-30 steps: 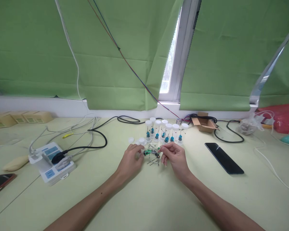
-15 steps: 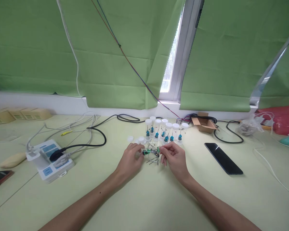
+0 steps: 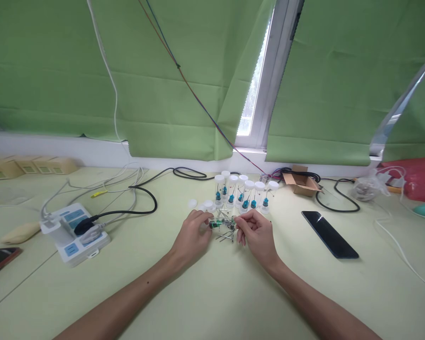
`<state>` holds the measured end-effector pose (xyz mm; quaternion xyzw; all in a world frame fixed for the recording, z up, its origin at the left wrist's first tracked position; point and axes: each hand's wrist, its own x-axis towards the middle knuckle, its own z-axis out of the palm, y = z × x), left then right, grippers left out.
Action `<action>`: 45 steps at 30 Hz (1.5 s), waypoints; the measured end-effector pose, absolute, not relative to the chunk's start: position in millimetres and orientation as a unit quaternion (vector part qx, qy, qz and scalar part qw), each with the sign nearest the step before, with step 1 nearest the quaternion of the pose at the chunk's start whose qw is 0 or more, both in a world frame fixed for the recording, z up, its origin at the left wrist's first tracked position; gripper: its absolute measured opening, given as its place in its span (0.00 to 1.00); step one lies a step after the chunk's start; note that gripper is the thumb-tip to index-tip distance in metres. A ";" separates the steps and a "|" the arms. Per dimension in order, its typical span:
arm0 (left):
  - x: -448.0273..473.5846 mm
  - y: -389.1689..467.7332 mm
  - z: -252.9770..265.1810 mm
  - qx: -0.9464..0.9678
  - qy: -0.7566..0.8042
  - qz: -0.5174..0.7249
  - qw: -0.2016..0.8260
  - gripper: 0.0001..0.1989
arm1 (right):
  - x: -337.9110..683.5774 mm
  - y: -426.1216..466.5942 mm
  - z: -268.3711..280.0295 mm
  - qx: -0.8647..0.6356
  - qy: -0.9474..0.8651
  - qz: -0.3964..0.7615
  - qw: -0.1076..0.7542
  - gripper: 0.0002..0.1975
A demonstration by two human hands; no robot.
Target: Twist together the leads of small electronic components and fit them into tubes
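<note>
My left hand is closed around one end of a clear plastic tube with a green part inside, held lying sideways. The fingertips of my right hand are pinched together at the tube's right end; whatever small thing sits between them is hidden. Several thin metal rods lie loose on the table just below and behind the tube. Beyond the hands, several clear tubes with white caps stand upright, each with a teal part and a thin stem inside. White caps lie left of them.
On the left stand a white power strip with plugs and cables. A black phone lies at right. Behind it are a small open cardboard box, coiled black cable and a red bag. Green blinds hang behind the table.
The view has shifted very slightly. Both hands keep nearly the same place and grip, and the green glint by my right fingertips now shows less.
</note>
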<state>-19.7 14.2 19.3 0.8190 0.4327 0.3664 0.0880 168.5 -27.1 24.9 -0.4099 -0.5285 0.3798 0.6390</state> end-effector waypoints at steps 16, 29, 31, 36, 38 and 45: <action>-20.1 15.6 16.7 0.807 0.454 0.369 0.082 0.14 | 170.1 -26.0 20.3 -0.440 -0.556 0.347 0.613 0.15; -20.4 16.6 15.9 0.805 0.462 0.365 0.073 0.14 | 170.4 -26.6 19.6 -0.446 -0.584 0.327 0.595 0.15; -20.6 16.9 16.0 0.803 0.466 0.364 0.073 0.14 | 170.5 -26.2 18.6 -0.441 -0.588 0.328 0.593 0.15; -21.4 18.0 14.4 0.801 0.466 0.369 0.075 0.14 | 170.8 -25.1 17.5 -0.443 -0.574 0.334 0.602 0.15; -21.7 18.1 13.8 0.799 0.467 0.371 0.075 0.14 | 171.0 -24.6 18.0 -0.449 -0.563 0.334 0.608 0.15; -22.2 16.2 14.2 0.799 0.472 0.366 0.077 0.13 | 170.7 -25.2 17.9 -0.456 -0.562 0.332 0.605 0.17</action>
